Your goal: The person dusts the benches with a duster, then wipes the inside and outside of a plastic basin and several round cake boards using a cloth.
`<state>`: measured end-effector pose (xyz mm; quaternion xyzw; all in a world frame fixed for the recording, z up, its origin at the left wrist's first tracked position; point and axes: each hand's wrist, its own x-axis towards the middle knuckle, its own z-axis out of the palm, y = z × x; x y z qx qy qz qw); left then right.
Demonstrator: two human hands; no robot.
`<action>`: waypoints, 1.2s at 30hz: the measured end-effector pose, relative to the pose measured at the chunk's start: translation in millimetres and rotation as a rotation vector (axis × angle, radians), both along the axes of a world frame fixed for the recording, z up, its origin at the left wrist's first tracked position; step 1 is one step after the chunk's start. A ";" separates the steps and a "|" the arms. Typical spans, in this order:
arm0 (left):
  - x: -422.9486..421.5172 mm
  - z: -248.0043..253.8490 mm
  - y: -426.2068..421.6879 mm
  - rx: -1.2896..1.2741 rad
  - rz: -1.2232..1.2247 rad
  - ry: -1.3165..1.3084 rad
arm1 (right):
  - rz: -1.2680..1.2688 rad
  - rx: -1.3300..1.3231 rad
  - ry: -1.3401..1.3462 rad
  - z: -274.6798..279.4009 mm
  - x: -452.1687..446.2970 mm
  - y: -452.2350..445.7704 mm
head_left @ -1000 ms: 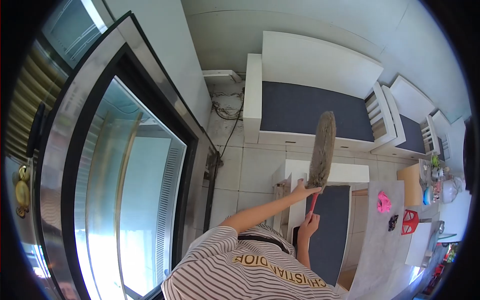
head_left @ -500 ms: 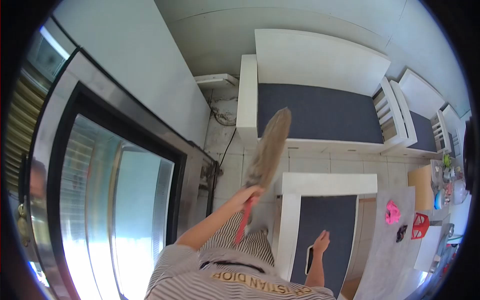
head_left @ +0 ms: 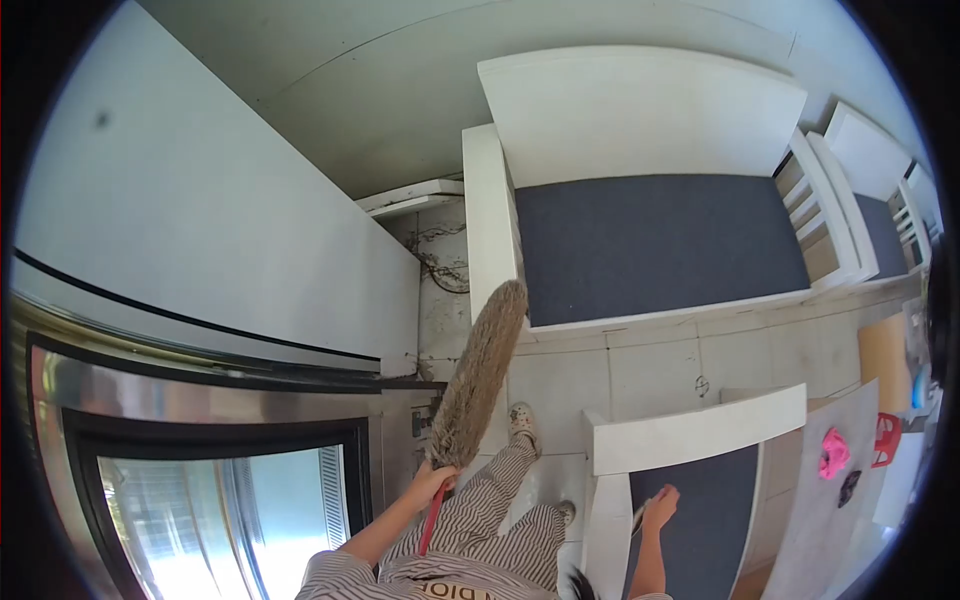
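Pale floor tiles (head_left: pixel 560 385) below, and the left hand (head_left: pixel 428 486) is wrapped round the slim red handle (head_left: pixel 432 522) of a long, fluffy brown duster (head_left: pixel 480 372), the right hand (head_left: pixel 660 504) half-curled, its hold unclear, over a dark-grey seat (head_left: pixel 708 500).

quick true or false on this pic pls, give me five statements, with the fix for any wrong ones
1. The left hand grips the red handle of a duster. True.
2. The right hand also grips the duster. False: the right hand is apart from it, in front of the dark cushion of the nearer white seat.
3. A pink item lies on the grey table. True.
4. The person is barefoot. False: light-coloured shoes are on the feet.
5. The duster's fluffy head is bright yellow. False: it is greyish brown.
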<state>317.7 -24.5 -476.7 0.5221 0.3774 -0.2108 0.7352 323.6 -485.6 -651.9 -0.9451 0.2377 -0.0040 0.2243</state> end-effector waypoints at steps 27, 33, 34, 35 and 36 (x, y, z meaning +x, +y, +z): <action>152.5 -129.2 79.0 1.019 -0.267 0.216 | 1.067 -0.047 0.159 120.2 615.2 376.1; 72.6 -86.9 -44.8 0.491 -0.119 0.844 | 1.275 0.032 0.734 12.5 534.0 292.8; 59.3 -90.9 -73.0 0.476 -0.278 0.709 | 1.389 0.007 0.829 20.9 523.5 278.2; 54.8 -97.3 -95.2 0.455 -0.430 0.562 | 1.499 -0.022 0.923 35.1 520.7 263.6; 56.0 -112.7 -110.5 0.430 -0.421 0.567 | 1.507 -0.039 0.945 54.0 526.0 262.8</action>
